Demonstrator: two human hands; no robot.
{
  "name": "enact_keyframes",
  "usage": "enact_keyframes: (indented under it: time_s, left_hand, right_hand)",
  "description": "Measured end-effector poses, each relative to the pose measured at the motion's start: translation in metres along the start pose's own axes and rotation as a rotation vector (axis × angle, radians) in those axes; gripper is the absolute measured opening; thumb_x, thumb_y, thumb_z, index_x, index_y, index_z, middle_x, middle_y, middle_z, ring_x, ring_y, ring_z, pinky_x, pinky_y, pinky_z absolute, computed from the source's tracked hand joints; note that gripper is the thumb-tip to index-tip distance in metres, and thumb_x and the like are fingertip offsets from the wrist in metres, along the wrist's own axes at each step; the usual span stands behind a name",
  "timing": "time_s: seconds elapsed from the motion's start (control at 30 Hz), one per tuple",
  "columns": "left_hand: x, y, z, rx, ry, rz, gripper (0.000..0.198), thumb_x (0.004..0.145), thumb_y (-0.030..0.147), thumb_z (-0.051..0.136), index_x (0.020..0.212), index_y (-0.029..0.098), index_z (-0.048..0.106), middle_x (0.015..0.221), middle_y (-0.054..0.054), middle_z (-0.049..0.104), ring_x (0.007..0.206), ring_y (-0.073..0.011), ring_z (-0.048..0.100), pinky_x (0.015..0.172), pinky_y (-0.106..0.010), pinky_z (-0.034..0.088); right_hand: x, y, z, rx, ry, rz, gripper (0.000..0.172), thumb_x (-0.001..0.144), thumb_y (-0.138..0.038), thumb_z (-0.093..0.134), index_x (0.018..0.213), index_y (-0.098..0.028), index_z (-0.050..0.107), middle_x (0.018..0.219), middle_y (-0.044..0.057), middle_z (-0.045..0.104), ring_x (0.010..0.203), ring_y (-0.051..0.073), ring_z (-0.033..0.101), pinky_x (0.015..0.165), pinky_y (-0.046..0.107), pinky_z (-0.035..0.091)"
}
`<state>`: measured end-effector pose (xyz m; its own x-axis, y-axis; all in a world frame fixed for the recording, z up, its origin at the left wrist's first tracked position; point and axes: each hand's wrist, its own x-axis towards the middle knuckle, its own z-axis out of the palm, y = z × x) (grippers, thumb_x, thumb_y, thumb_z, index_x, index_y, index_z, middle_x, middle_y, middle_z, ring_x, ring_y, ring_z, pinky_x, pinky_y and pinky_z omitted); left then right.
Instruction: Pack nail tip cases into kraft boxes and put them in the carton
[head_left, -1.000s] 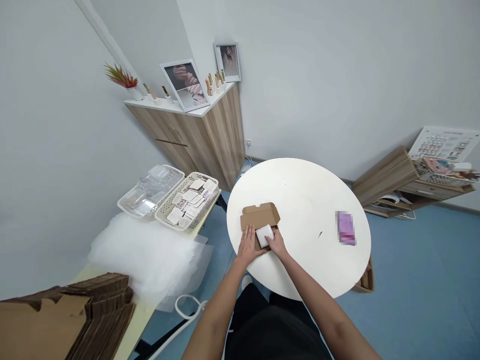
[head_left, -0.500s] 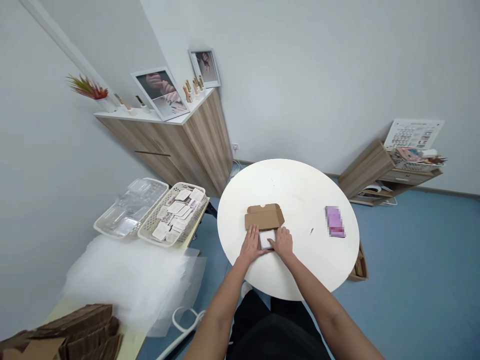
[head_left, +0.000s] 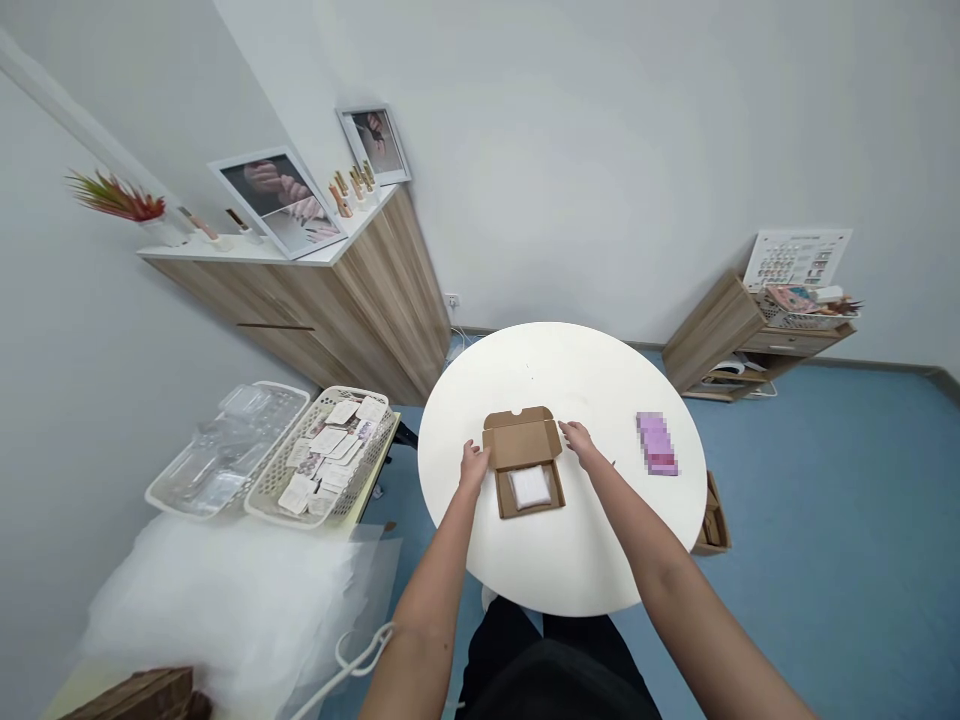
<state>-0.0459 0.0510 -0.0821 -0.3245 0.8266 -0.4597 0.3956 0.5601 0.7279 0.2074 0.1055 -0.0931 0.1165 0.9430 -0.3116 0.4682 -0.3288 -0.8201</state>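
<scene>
A brown cardboard mailer box (head_left: 531, 511) lies on the round white table with its lid (head_left: 523, 442) folded back, away from me. Inside the box rests a flat white packet (head_left: 530, 487). My left hand (head_left: 474, 466) is at the lid's left edge, fingers apart; whether it touches the cardboard is hard to tell. On the other side, my right hand (head_left: 576, 438) is beside the lid's right edge with its fingers stretched out, holding nothing.
A blurred purple item (head_left: 657, 443) lies on the table's (head_left: 600, 560) right side. To the left stand a basket of white cards (head_left: 322, 455) and a basket of clear plastic pieces (head_left: 225, 450), with white sheets (head_left: 225, 600) nearer me. An open carton (head_left: 712, 520) is on the floor.
Both hands have left the white packet and the box's lower part and moved outward and up beside the lid. The whole box interior now shows. The view has shifted slightly.
</scene>
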Motion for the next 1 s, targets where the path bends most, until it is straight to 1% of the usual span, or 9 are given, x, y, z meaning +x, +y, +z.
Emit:
enact_keyframes:
  time_s: [0.1,0.23,0.33,0.43,0.53,0.7,0.8,0.9,1.0]
  left_hand:
    - [0.012,0.015,-0.006,-0.019,-0.09,-0.008,0.056,0.092,0.03,0.045,0.144,0.015,0.032,0.124,-0.014,0.064,0.104,-0.0182,0.066,0.081,-0.026,0.054]
    - [0.011,0.028,-0.01,-0.033,-0.156,0.034,0.057,0.087,0.025,0.054,0.142,0.019,0.039,0.115,-0.009,0.069,0.099,-0.0175,0.068,0.08,-0.026,0.055]
    - [-0.001,0.033,-0.012,-0.007,-0.145,0.119,0.057,0.083,0.018,0.059,0.138,0.024,0.045,0.119,-0.007,0.068,0.105,-0.0191,0.065,0.085,-0.029,0.054]
    - [-0.021,0.029,-0.014,0.042,-0.113,0.283,0.055,0.081,0.009,0.054,0.134,0.024,0.048,0.12,-0.006,0.066,0.105,-0.019,0.065,0.088,-0.03,0.054]
    - [-0.042,0.015,-0.012,0.02,-0.101,0.403,0.048,0.081,0.006,0.05,0.126,0.022,0.054,0.117,-0.006,0.066,0.1,-0.0183,0.067,0.088,-0.031,0.055]
    - [-0.072,-0.023,0.001,-0.026,-0.03,0.517,0.037,0.082,0.01,0.05,0.116,0.022,0.056,0.114,-0.007,0.065,0.104,-0.0197,0.065,0.09,-0.036,0.055]
    - [-0.087,-0.046,0.011,0.019,0.007,0.565,0.044,0.079,0.008,0.049,0.12,0.022,0.053,0.12,-0.007,0.062,0.114,-0.0209,0.06,0.095,-0.038,0.053]
    - [-0.102,-0.07,0.019,0.076,0.005,0.627,0.057,0.077,0.005,0.048,0.13,0.024,0.049,0.135,-0.007,0.055,0.126,-0.0219,0.052,0.105,-0.041,0.045]
    - [-0.117,-0.094,0.027,0.146,-0.003,0.634,0.064,0.081,0.008,0.047,0.142,0.027,0.04,0.149,-0.006,0.043,0.137,-0.0232,0.042,0.11,-0.042,0.04]
  right_hand:
    - [0.005,-0.016,0.004,0.095,-0.109,0.103,0.032,0.085,-0.047,0.047,0.095,-0.019,0.059,0.097,0.012,0.07,0.081,0.019,0.066,0.068,0.029,0.052]
    - [0.002,-0.034,0.003,0.153,-0.183,0.167,0.028,0.079,-0.041,0.057,0.096,-0.019,0.061,0.102,0.011,0.07,0.081,0.019,0.065,0.07,0.031,0.052]
    - [-0.006,-0.04,-0.003,0.141,-0.2,0.112,0.028,0.074,-0.036,0.062,0.098,-0.021,0.063,0.105,0.008,0.069,0.084,0.019,0.063,0.072,0.031,0.05]
    - [-0.019,-0.039,-0.009,0.054,-0.188,-0.023,0.018,0.072,-0.032,0.062,0.086,-0.022,0.066,0.092,0.003,0.07,0.082,0.019,0.061,0.073,0.031,0.049]
    - [-0.039,-0.032,-0.015,-0.07,-0.168,-0.125,0.013,0.075,-0.027,0.057,0.081,-0.023,0.067,0.086,0.001,0.069,0.081,0.019,0.061,0.075,0.03,0.047]
    - [-0.081,-0.01,-0.019,-0.207,-0.162,-0.261,0.031,0.076,-0.013,0.047,0.095,-0.024,0.068,0.1,0.001,0.069,0.086,0.017,0.061,0.083,0.031,0.047]
    - [-0.106,0.007,-0.018,-0.258,-0.142,-0.366,0.045,0.071,-0.005,0.043,0.105,-0.023,0.066,0.107,0.003,0.067,0.093,0.018,0.061,0.086,0.032,0.048]
    - [-0.127,0.031,-0.014,-0.291,-0.16,-0.464,0.058,0.069,-0.001,0.041,0.117,-0.024,0.062,0.119,0.004,0.063,0.104,0.019,0.06,0.092,0.034,0.048]
    - [-0.144,0.061,-0.007,-0.36,-0.148,-0.528,0.064,0.073,-0.004,0.043,0.133,-0.023,0.052,0.137,0.007,0.053,0.122,0.022,0.051,0.102,0.039,0.045]
